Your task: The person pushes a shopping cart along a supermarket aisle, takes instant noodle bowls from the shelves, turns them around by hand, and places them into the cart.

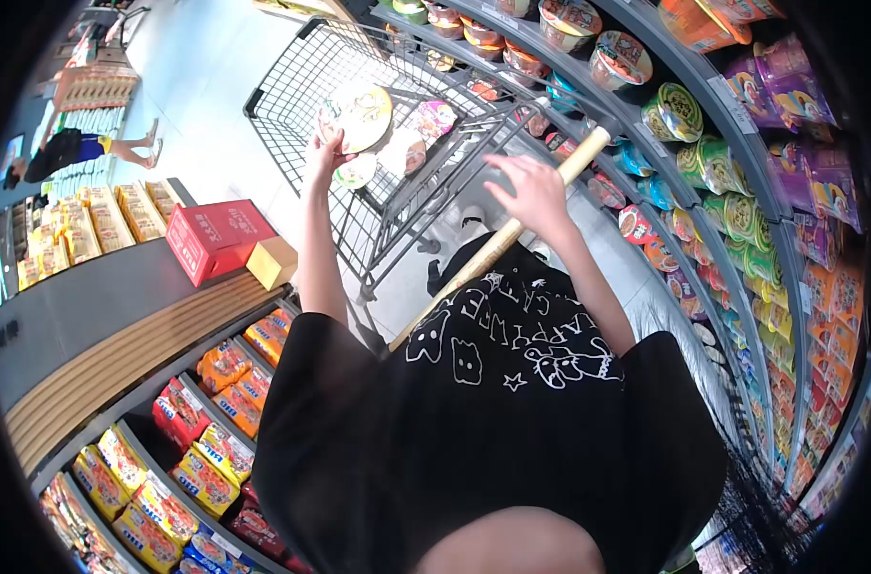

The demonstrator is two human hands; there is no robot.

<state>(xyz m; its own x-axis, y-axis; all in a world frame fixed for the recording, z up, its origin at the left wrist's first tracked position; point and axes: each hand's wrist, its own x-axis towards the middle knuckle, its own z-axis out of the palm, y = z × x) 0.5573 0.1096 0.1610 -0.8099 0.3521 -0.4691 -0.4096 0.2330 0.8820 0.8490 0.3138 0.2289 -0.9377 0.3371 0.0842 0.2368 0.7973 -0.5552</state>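
Observation:
My left hand [326, 156] reaches over the shopping cart [292, 81] with its fingers at the edge of an instant noodle bowl [367, 119] that has a round, yellow-rimmed lid. Below that bowl, inside the cart, lie another round noodle tub [356, 172], a pink-and-yellow package [434, 119] and a package with a brown patch [412, 156]. My right hand [531, 194] is over the cart's light wooden-looking handle bar [498, 246], fingers apart and holding nothing. Whether its wrist rests on the bar, I cannot tell.
Shelves of cup noodles [673, 112] and bagged noodles [823, 325] run along the right. Bagged noodles [206, 469] fill the lower left shelf. A red box [217, 239] and a yellow box [271, 263] sit on its top ledge. Another person [72, 153] stands far left.

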